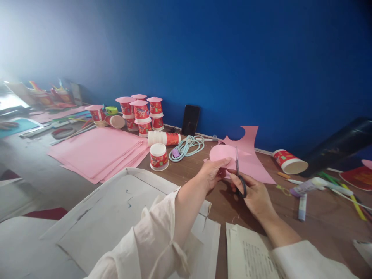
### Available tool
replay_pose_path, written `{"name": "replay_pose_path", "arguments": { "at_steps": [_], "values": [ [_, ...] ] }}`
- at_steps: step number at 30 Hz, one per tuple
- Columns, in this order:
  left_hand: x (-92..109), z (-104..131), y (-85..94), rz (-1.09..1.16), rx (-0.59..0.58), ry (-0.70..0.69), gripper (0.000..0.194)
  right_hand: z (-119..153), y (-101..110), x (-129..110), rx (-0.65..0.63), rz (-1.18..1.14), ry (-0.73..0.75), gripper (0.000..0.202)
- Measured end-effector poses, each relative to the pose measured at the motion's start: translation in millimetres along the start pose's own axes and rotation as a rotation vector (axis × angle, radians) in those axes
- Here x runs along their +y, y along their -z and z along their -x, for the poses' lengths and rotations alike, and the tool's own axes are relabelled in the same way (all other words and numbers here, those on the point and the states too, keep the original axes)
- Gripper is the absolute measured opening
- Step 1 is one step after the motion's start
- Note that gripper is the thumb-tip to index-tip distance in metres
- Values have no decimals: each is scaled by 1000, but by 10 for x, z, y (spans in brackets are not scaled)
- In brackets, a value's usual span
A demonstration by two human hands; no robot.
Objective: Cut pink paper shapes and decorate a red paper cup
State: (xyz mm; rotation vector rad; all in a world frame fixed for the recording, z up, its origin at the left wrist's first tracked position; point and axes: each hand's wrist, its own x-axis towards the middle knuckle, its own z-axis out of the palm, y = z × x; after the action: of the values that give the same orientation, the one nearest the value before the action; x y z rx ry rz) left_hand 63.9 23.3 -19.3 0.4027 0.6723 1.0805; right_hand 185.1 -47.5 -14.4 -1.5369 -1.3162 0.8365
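The left hand [213, 172] pinched a rounded pink paper piece [222, 153] at its lower edge, just above the fingertips. The right hand [252, 193] gripped dark-handled scissors [240, 176], blades upright against the matte sheet; bare brown tabletop [325, 221] lay beneath both hands.

Loose cream-white sleeves, pushed up and crumpled, leave both forearms bare; no rings or watch visible

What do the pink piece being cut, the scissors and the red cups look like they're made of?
Pink piece: thin matte paper, likely; it lies flat and uncreased. Scissors: grey blades that look like metal, dark handle loops probably plastic. Red cups: likely printed paper, with white insides and rolled rims.
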Motion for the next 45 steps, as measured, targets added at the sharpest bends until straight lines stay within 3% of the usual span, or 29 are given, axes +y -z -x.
{"name": "replay_pose_path", "arguments": {
  "at_steps": [22,45],
  "values": [
    [-15,-30,21,-27,-14,-20,46,7,9,15,-15,32,18,57],
    [-6,-34,5,-29,-13,-42,37,15,18,13,11,35,35,57]
  ]
}}
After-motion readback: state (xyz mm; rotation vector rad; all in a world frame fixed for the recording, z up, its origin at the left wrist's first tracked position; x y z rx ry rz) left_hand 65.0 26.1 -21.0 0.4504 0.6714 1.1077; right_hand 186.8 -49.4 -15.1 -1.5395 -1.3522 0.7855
